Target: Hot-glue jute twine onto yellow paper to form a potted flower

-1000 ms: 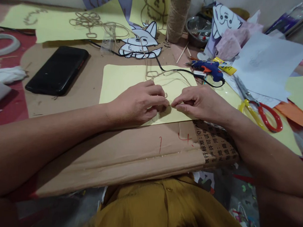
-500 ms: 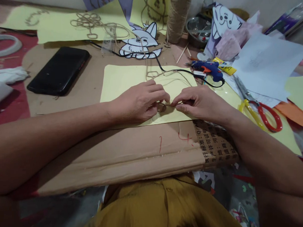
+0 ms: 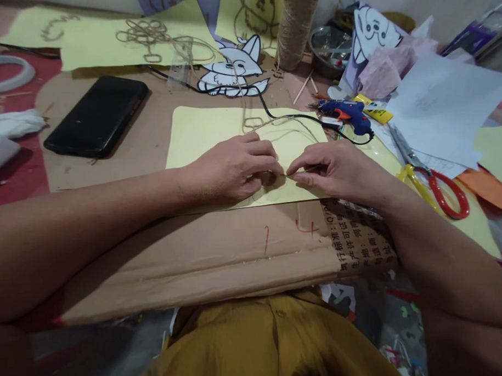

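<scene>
1. Twine [image 3: 274, 133] is what both hands are busy with: a thin jute strand laid in loops on the pale yellow paper sheet [image 3: 200, 136], which lies on the cardboard [image 3: 195, 250] covering the table.
2. Far left on that cardboard sits a black phone [image 3: 96, 116], well apart from the work.
3. Left hand [image 3: 229, 169] rests on the sheet, its grip closed down, fingertips pressing a small curl of the strand flat against the paper.
4. Right hand [image 3: 336, 168] meets it fingertip to fingertip, thumb and forefinger pinched shut on the same strand just beside the curl.
5. To do this well, I'd judge the pinch should stay low and close to the paper, with the left fingers holding the curl steady so the loop keeps its shape.
6. Beyond the right hand lies a blue glue gun [image 3: 349, 114], its black cord crossing the sheet's top edge.
7. Scissors [image 3: 429, 173] with red and yellow handles lie further right.
</scene>
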`<state>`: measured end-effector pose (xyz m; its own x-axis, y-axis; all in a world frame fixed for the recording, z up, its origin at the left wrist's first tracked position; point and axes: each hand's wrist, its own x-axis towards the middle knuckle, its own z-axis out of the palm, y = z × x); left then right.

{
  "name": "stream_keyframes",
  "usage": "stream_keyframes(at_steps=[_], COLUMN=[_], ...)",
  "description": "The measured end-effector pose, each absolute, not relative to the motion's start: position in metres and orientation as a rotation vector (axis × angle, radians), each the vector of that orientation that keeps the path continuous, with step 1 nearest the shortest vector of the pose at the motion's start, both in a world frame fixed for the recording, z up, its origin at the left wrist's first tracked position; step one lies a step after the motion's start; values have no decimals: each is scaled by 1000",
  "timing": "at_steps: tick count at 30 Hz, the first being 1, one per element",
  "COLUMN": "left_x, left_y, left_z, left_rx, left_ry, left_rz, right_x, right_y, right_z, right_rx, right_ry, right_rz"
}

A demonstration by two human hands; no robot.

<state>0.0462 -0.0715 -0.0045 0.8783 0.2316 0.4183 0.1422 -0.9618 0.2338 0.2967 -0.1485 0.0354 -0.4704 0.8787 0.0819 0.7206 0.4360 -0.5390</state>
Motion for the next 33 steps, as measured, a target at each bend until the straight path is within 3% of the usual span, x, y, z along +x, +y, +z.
stream_keyframes(at_steps=[17, 23, 33], left_x=[45, 37, 39], left_y=[-72, -78, -74], left_z=[-3, 3, -4], left_rx=[2811, 2598, 2733], left_ry=[283, 548, 302], left_rz=[667, 733, 747], right_x=[295, 295, 295], right_y=[-153, -152, -151], right_z=[40, 40, 41], right_rx=[-1336, -1348, -1373], right_ry=[-2434, -2437, -2435], right_rz=[624, 656, 707])
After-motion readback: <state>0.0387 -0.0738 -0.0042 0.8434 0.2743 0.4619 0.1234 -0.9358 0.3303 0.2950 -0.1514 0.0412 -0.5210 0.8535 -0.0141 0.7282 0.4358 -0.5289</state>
